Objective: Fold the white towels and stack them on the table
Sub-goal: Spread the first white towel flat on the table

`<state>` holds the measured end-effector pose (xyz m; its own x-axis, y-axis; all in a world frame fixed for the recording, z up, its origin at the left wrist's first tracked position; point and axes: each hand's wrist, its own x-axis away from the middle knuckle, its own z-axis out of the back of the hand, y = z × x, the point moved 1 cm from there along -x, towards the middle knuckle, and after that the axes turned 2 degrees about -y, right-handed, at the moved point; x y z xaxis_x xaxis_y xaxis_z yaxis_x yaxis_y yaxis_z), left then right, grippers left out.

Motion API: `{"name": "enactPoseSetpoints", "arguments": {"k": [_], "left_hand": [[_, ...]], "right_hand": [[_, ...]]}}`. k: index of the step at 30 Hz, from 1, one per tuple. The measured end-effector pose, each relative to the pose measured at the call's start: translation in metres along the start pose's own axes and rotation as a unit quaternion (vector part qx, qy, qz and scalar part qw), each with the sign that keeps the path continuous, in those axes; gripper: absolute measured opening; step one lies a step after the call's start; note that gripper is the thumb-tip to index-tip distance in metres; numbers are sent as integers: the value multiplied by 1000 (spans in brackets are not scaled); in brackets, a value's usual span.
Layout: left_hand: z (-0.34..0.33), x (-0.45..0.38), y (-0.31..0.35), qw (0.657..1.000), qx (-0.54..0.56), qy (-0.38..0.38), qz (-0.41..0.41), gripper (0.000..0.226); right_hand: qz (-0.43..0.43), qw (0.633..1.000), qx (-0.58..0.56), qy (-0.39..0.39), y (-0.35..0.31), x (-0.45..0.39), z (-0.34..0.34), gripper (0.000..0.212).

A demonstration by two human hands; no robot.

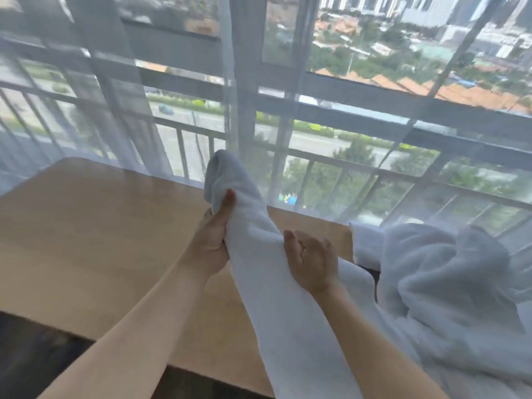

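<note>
i have one white towel (259, 249) bunched and lifted above the wooden table (100, 240); my left hand (214, 240) grips it near the top, thumb curled over; my right hand (312, 262) clutches it just below; i judge i should find two corners and shake it flat before folding; the unfolded heap (440, 283) waits on the right.

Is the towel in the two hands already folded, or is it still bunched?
Bunched, not folded: the towel runs as a loose rope through the left hand and right hand, no flat layers or edges.
</note>
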<state>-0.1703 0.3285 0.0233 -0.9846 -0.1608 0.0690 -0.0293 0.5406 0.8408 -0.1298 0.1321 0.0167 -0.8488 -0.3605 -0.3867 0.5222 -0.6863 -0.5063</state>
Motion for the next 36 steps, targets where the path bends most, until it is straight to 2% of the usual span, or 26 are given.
{"name": "enactPoseSetpoints", "arguments": {"k": [3,6,8,10,12,15,18,22,24,27,29,31,34,36], "left_hand": [[62,4,4,996,-1,93,6,57],[118,2,6,979,-6,200,41,63],[147,3,8,973,2,226,53,60],[186,-1,16,969,-14,240,57,76],[221,-3,24,964,-22,260,55,85],[267,-10,27,950,-21,300,80,63],[301,-15,24,941,-11,323,102,45],[344,-18,32,943,-9,297,149,37],[369,-20,39,945,-22,257,202,42],[401,-32,47,942,-43,193,270,52],[413,-49,51,939,-48,161,302,56],[418,-70,57,931,-44,141,332,59],[428,-103,67,903,-42,150,401,69],[432,-120,69,872,-59,162,457,75]], "right_hand": [[-7,996,13,-92,-20,-10,-56,59],[27,987,18,-158,-40,-23,-116,57],[57,983,33,-173,-51,-30,-145,69],[71,979,43,-187,-63,-44,-184,81],[73,975,48,-206,-72,-58,-219,84],[79,969,49,-227,-84,-74,-263,79],[78,963,72,-246,-94,-84,-296,82],[73,949,71,-299,-109,-92,-326,68],[37,931,44,-362,-112,-98,-340,61],[-80,892,16,-444,-106,-117,-357,55],[-183,882,-1,-435,-102,-129,-363,48],[-236,861,17,-450,-105,-136,-370,40],[-241,810,72,-529,-126,-142,-386,59],[-239,799,100,-543,-137,-144,-392,65]]}}
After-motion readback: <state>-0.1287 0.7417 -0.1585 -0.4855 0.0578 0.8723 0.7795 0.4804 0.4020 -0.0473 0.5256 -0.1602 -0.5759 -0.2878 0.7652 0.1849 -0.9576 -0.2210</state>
